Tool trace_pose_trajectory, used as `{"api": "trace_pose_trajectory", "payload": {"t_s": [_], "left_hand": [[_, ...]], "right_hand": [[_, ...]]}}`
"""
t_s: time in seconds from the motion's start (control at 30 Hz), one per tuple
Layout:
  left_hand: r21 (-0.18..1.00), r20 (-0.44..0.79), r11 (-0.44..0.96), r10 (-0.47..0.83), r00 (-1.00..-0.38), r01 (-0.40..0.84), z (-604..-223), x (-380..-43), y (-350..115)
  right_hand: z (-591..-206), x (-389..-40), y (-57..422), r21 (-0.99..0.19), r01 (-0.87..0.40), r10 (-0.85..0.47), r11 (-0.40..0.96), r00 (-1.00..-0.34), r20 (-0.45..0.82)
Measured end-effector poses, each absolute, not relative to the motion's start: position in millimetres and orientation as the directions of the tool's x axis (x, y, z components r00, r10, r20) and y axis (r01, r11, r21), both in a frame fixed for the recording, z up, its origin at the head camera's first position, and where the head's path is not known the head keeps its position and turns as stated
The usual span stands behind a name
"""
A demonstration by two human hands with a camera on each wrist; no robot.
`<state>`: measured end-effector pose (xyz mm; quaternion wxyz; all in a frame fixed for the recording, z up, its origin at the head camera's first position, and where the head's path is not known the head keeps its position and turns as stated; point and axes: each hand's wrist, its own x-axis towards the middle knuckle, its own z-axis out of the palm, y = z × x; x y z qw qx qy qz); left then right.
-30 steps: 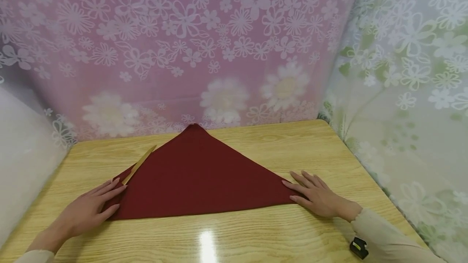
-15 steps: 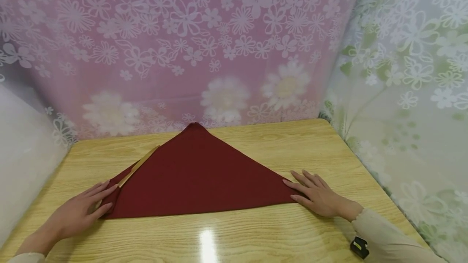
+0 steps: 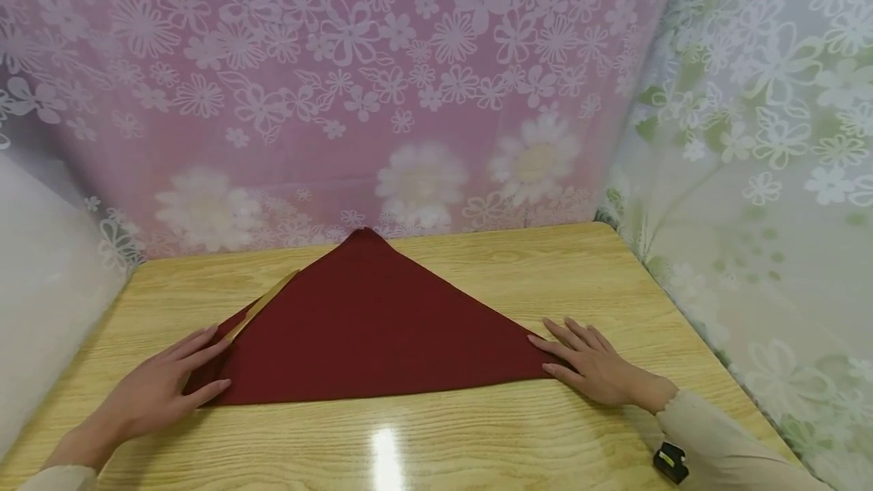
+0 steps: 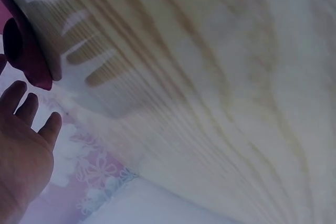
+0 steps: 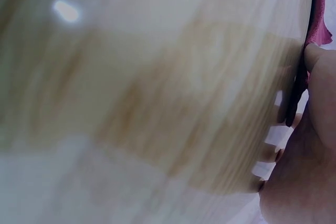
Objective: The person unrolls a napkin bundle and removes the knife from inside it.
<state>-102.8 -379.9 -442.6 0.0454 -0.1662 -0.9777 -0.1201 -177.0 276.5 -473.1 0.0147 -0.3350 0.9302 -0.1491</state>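
A dark red cloth (image 3: 355, 332), folded into a triangle, lies on the wood-grain table with its peak at the far edge. At its left corner is my left hand (image 3: 157, 385), fingers nearly straight, index and thumb tips touching the cloth. In the left wrist view, a raised fold of the cloth (image 4: 37, 64) makes a loop above the fingers. A narrow tan strip runs along the upper left side between two cloth edges; I cannot tell whether it is tabletop showing through. My right hand (image 3: 593, 362) rests flat on the right corner with fingers spread, covering its tip.
The wood-grain table (image 3: 470, 438) extends around the cloth on all sides except at the peak. A pink floral curtain (image 3: 327, 112) hangs behind it, and a pale green floral one (image 3: 764, 195) on the right. A small black device (image 3: 671, 462) sits by the right sleeve.
My left hand and the cloth's left corner shifted left, then came back slightly to the right. The tan strip has changed shape. My right hand stays in place.
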Motion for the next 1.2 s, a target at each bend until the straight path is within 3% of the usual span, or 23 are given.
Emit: {"api": "trace_pose_trajectory", "payload": {"t_s": [0.37,1.2], "left_hand": [[0.187,0.156,0.903,0.362,-0.919,0.388,-448.7,-105.1,-382.8],[0.345,0.151,0.877,0.299,-0.942,0.334,-455.1,-96.3,-421.2]], "right_hand": [[-473.5,-176.6,277.2,-0.297,-0.596,-0.614,0.746,-0.788,0.039],[-467.6,-172.1,274.7,-0.311,-0.630,-0.633,0.711,-0.767,0.106]]}}
